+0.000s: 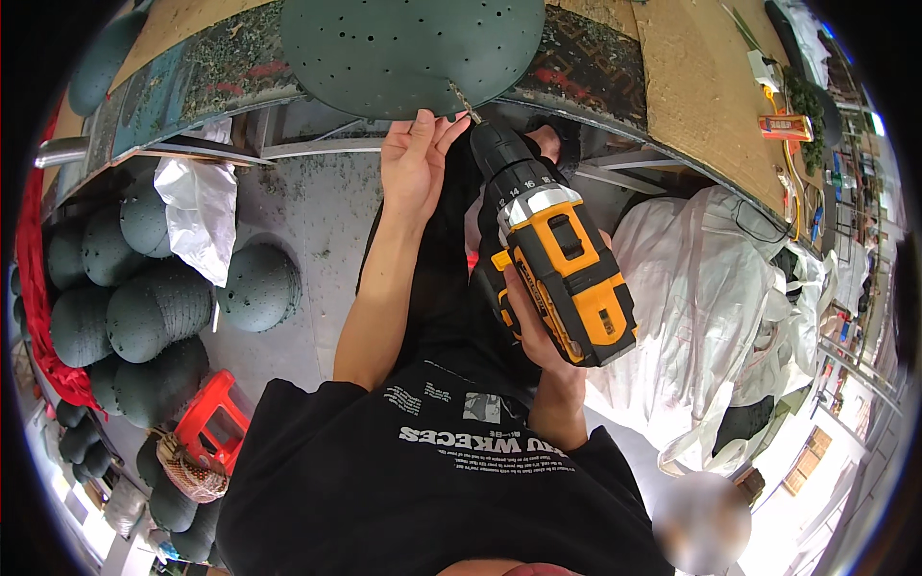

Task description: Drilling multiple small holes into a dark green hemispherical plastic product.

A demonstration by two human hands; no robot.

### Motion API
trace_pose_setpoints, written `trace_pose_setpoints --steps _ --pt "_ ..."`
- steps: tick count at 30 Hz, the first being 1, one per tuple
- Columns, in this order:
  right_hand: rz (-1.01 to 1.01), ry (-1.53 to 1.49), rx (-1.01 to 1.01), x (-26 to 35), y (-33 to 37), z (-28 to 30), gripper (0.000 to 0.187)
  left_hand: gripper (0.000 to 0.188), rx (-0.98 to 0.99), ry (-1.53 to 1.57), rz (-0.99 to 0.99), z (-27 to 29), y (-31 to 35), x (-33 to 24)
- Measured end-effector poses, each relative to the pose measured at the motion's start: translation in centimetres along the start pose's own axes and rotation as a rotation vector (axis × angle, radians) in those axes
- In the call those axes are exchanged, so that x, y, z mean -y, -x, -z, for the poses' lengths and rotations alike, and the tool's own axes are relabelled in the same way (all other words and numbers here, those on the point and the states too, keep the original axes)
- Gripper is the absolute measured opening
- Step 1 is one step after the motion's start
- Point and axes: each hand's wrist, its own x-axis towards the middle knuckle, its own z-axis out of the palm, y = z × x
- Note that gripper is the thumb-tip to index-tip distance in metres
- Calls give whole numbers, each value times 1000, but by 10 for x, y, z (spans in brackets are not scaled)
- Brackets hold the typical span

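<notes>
A dark green plastic dome (384,58), dotted with small holes, lies at the workbench's near edge. My left hand (413,168) is at its near rim, thumb and fingers closed on the edge. A yellow and black cordless drill (567,259) is in my right hand (538,326), which wraps round its grip; part of those fingers is hidden by the drill body. The thin drill bit (461,99) points away from me, its tip against the dome's surface near the rim, just right of my left fingertips.
Green shavings litter the workbench (216,67). Stacks of green domes (158,307) stand on the floor at left, near a red plastic stool (211,422) and a white plastic bag (197,206). Large white sacks (691,298) crowd the right. Cables (792,182) hang at the bench's right end.
</notes>
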Motion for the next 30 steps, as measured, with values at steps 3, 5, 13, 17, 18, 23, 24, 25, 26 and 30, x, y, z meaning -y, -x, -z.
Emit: trace_pose_setpoints --steps 3,5,13,17,18,23,24,25,26,30 --pt "-46 40 11 2 0 0 52 17 -18 37 7 -1 0 0" --pt "-35 43 -4 2 0 -1 53 17 -10 31 -15 -3 0 -1" --pt "-100 -79 19 10 -6 1 51 18 -60 18 -27 -11 2 0" --pt "-17 39 -23 23 -15 3 52 12 -174 2 -62 -14 1 10" --pt "6 103 -32 28 -19 2 52 10 -211 -47 -68 -15 -1 12" --pt "-1 21 -73 49 -29 -1 54 16 -174 -4 -94 -17 -3 10" --pt "-17 -51 -82 51 -30 -3 54 16 -198 -14 -62 -17 -3 10" --pt "-9 7 -62 54 -30 -1 54 15 -169 -5 -93 -17 -3 10" --pt "48 28 -67 54 -31 0 54 14 -150 1 -90 -16 -2 11" --pt "8 -34 -55 48 -36 -6 58 15 -270 -113 122 -10 10 13"
